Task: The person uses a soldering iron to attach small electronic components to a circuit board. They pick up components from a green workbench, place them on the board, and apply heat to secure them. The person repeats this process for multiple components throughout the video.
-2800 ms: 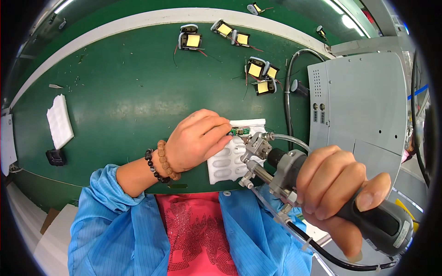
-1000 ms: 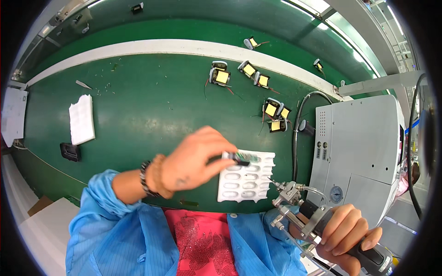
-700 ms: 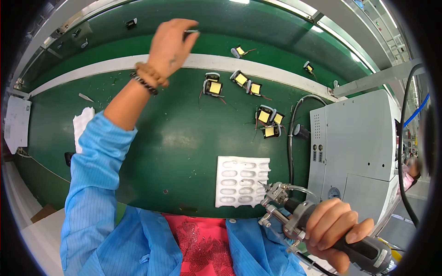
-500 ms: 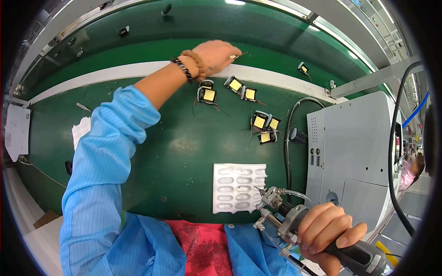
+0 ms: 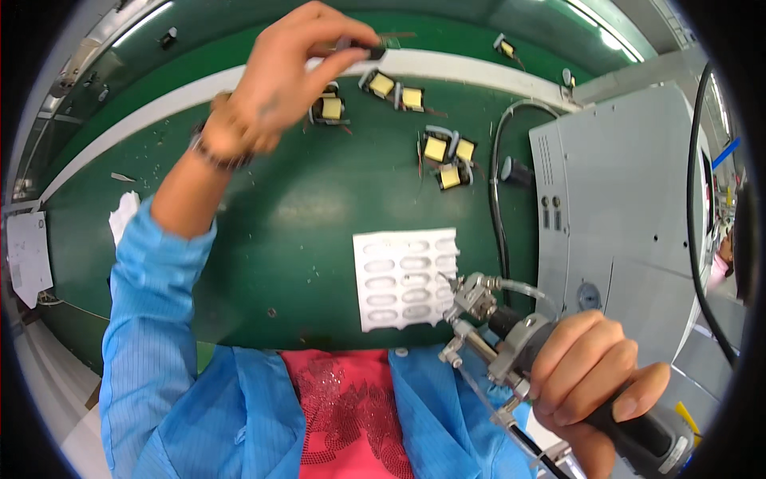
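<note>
- One small black part with reddish wire (image 5: 373, 53) is sitting pinched in left hand (image 5: 289, 70), near white edge strip (image 5: 455, 64).
- Right hand (image 5: 594, 367) is gripping black-and-silver metal tool (image 5: 520, 345) by white moulded tray (image 5: 397, 273).
- Pinching by body is probably sparing wire.

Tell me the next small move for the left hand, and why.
Probably bring the left hand to the white tray: it pinches a small dark part near the far ledge, while the right hand holds the tool with its tip near the tray's right edge.
</note>
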`<state>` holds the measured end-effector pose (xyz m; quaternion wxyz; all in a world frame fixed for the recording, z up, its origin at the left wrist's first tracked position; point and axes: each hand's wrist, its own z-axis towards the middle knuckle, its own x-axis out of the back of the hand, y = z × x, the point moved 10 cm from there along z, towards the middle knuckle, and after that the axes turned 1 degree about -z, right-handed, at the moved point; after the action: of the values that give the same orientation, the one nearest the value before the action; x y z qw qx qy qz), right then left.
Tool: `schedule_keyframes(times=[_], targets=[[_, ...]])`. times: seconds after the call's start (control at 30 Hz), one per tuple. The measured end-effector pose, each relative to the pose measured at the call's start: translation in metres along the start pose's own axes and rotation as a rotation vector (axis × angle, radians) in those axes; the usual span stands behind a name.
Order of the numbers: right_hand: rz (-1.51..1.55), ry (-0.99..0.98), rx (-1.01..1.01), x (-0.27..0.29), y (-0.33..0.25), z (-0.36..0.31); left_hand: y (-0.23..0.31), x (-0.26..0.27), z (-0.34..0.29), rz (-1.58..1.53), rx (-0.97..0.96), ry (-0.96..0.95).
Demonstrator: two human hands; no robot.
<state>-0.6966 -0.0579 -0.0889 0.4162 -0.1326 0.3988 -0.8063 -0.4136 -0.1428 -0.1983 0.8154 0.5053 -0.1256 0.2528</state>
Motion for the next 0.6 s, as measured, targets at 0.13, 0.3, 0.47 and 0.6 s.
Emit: schedule_keyframes(times=[0.13,0.3,0.47,0.6], targets=[[-0.009,-0.029,0.006,0.001,-0.007,-0.004,0.078,-0.038,-0.083,0.003,-0.025,-0.096],[0.033,-0.071,0.015,-0.005,-0.008,-0.001,0.079,-0.082,-0.150,0.007,0.009,-0.007],[0.040,0.040,0.027,-0.008,0.004,0.005,0.062,-0.098,-0.164,0.048,0.013,0.020],[0.011,0.024,0.017,-0.016,0.028,0.015,0.053,-0.092,-0.164,-0.018,0.154,0.009]])
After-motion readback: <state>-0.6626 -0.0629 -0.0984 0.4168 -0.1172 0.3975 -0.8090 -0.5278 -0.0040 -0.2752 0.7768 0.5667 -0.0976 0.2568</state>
